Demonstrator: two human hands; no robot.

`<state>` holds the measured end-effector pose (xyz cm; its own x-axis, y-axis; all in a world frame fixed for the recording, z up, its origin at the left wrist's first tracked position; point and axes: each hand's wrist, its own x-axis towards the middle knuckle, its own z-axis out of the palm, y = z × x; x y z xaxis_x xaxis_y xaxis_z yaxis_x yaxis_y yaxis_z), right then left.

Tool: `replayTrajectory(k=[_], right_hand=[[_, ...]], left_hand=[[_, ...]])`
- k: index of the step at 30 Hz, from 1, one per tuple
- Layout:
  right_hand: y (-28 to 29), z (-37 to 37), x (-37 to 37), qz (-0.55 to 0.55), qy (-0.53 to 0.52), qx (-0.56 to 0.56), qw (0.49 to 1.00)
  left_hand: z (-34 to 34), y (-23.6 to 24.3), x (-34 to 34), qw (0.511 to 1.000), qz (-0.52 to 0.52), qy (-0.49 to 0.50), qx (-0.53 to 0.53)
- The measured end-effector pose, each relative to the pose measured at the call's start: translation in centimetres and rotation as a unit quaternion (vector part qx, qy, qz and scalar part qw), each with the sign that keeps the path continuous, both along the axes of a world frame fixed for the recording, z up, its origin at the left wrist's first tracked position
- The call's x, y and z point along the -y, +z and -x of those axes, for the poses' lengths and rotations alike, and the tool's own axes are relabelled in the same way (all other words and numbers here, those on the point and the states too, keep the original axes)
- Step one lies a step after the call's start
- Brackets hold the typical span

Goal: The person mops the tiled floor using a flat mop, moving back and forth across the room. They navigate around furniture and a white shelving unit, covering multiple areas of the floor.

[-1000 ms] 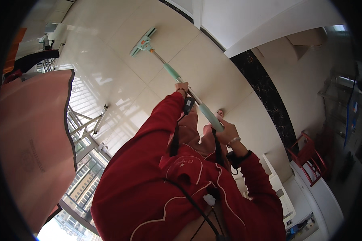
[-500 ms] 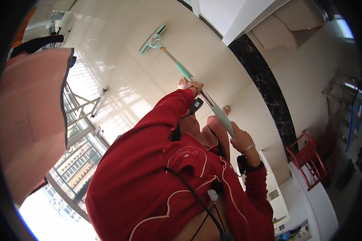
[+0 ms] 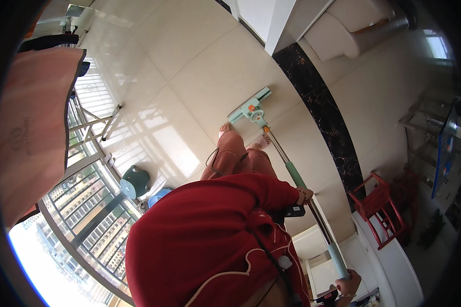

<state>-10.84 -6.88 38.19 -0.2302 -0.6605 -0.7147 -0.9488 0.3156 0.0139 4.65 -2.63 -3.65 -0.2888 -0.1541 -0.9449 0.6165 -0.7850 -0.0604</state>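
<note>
A sponge mop with a pale green head [image 3: 249, 108] rests on the tiled floor just ahead of my feet. Its steel pole [image 3: 320, 221] slants down to the right, with a green sleeve partway along and a grey-green grip at the top end. My left hand [image 3: 305, 195] is closed around the pole just behind the green sleeve. Lower right, my right hand [image 3: 349, 283] wraps the end of the grip. A small black device [image 3: 294, 210] sits by my left wrist.
A dark marble strip [image 3: 325, 107] crosses the glossy floor on the right. Beyond it stand a red chair [image 3: 379, 207] and a beige seat [image 3: 330, 36]. At left are a pink cloth [image 3: 36, 123], a metal rack [image 3: 105, 121], a green stool [image 3: 135, 181] and a blue basin [image 3: 160, 196].
The mop head has come back along the floor toward my feet and to the right. Both hands have moved right and nearer with the pole, still gripping it.
</note>
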Motion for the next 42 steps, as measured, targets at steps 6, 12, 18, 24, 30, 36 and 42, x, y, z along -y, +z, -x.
replayTrajectory(k=[6,12,18,24,30,36,42], right_hand=[[-6.0,-0.8,-1.6,-0.018,0.021,0.043,0.999],[-19.1,-11.8,-8.0,-0.038,0.062,0.128,0.989],[-28.4,-35.6,-4.8,-0.036,0.145,0.266,0.952],[-32.5,-52.7,-1.5,-0.016,0.204,0.309,0.929],[-27.6,-46.7,-6.6,0.007,0.209,0.371,0.905],[-21.7,-30.1,-10.0,-0.002,0.135,0.316,0.939],[-20.5,-15.7,-16.2,-0.015,0.068,0.277,0.958]], left_hand=[[-2.9,-7.4,-2.1,0.852,0.354,-0.357,0.146],[-21.0,-14.0,-5.3,0.974,-0.005,0.217,0.066],[-43.9,-7.9,-0.8,0.912,-0.002,0.318,0.259],[-52.5,-2.8,0.8,0.910,0.073,0.183,0.365],[-52.5,-3.2,-1.6,0.927,0.065,0.195,0.312],[-39.6,-3.4,-2.7,0.948,0.041,0.214,0.234],[-25.1,-8.4,-5.6,0.958,0.068,0.120,0.251]])
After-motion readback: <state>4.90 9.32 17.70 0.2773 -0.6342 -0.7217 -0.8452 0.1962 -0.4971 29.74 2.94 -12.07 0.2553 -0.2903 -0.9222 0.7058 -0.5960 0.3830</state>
